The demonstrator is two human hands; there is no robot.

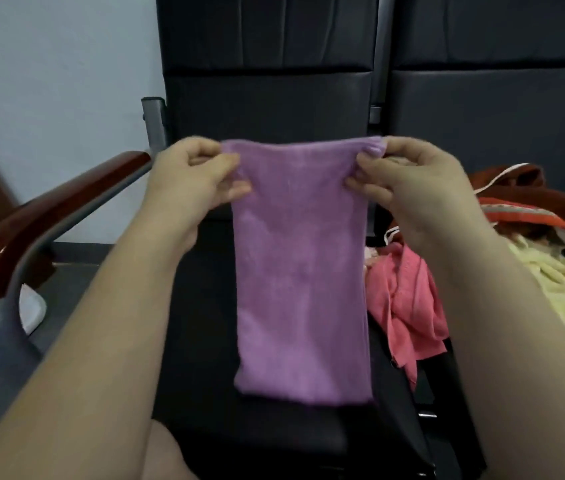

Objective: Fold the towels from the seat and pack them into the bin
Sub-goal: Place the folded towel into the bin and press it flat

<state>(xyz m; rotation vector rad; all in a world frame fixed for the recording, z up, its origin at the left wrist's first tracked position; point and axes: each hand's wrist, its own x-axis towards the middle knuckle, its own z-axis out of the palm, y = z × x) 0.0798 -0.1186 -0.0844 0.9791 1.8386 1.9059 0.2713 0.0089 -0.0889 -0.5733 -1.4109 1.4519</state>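
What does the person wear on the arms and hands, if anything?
Nothing. The left hand and right hand are bare: no gloves, no rings seen. The left forearm and right forearm are bare too: no sleeve, watch or band in view.

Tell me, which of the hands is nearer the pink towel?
Right. The right hand pinches a corner of the purple towel, just above the pink towel; the left hand holds the opposite corner, farther away.

Orange towel [548,216] cut by right edge, pink towel [409,299] partly behind right forearm [503,306]; armrest [49,216] cropped at left
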